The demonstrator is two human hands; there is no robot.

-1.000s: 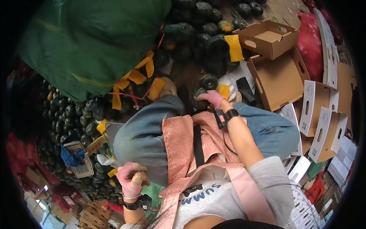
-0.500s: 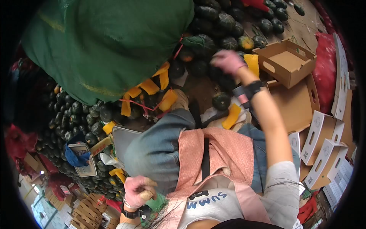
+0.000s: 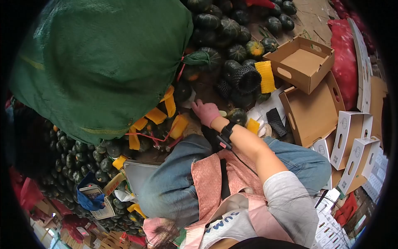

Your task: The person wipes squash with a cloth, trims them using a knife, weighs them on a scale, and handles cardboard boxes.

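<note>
My right hand [image 3: 206, 113], in a pink glove, reaches over the floor between my knees and the pile. Its fingers stretch towards a pale scrap [image 3: 191, 97] beside a dark green pumpkin [image 3: 182, 90]; I see nothing held. Close to the wrist lies a dark pumpkin [image 3: 237, 116]. Black foam netting [image 3: 246, 79] sits around a pumpkin farther off, with a yellow foam net [image 3: 265, 77] next to it. My left hand [image 3: 156, 230], also gloved in pink, is low by my left side; hair covers part of it and its fingers are unclear.
A large green mesh sack [image 3: 103, 62] bulges at upper left, with yellow foam pieces [image 3: 156, 115] along its edge. Brown cardboard trays [image 3: 304, 62] and white printed boxes [image 3: 350, 133] stand on the right. Many pumpkins [image 3: 74, 155] are heaped at left. A grey tray [image 3: 139, 176] is by my left knee.
My right hand has moved left and nearer to me, away from the black netting and yellow net. My left hand has dropped lower. The whole view has shifted slightly.
</note>
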